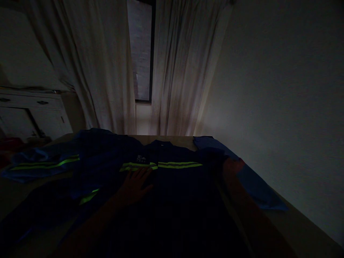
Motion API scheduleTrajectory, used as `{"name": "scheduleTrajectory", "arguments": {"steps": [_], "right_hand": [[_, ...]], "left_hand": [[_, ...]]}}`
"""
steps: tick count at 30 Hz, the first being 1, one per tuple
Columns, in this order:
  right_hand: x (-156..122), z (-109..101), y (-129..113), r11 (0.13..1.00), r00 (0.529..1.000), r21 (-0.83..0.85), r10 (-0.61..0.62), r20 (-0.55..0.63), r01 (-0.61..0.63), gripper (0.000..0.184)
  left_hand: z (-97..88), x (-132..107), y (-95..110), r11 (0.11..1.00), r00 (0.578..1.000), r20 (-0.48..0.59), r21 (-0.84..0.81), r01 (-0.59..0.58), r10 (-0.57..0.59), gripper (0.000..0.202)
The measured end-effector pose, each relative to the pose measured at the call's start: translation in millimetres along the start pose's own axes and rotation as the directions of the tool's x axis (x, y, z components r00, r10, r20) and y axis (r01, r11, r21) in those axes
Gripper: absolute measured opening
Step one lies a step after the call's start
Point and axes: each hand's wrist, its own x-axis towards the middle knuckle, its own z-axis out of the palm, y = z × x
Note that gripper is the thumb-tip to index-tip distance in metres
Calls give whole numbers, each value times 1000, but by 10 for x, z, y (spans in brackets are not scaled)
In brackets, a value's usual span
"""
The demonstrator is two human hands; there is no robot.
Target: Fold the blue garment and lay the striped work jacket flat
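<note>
A dark blue work jacket [180, 186] with yellow-green reflective stripes lies spread out in front of me, collar at the far side. My left hand [137, 184] rests flat on its chest, fingers spread just below the stripe and a small printed logo. At the right shoulder, my right hand [233, 167] is closed on the jacket's sleeve; its fingertips are hard to see in the dark. The lower part of the jacket fades into shadow.
More dark blue clothing [99, 154] lies to the left, beside a folded striped garment [45, 159]. A blue cloth [255, 186] lies along the right edge, near the wall [282, 89]. Curtains [107, 71] and a white cabinet [45, 111] stand behind.
</note>
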Motion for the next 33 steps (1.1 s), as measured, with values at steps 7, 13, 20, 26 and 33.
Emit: {"name": "scheduleTrajectory", "arguments": {"steps": [7,13,20,26,33], "right_hand": [[-285,54,-260,974,974,46,-222,41,220,51],[-1043,262,-995,714,558,215,-669,491,666,63],[-1305,418,-961,838,573,132,-468,672,529,79],[-1239,419,-853,836,569,125,-464,679,534,79],[-1241,412,-861,831,569,108,-462,680,545,77]], "left_hand": [[-1,-1,-7,999,1000,-25,47,-16,17,66],[-63,-7,35,999,1000,16,37,-1,1,64],[-66,-24,80,999,999,27,23,39,-40,70],[-44,-130,204,996,996,-11,26,91,-91,69],[-20,-115,182,989,988,-40,-6,146,-146,63]]}}
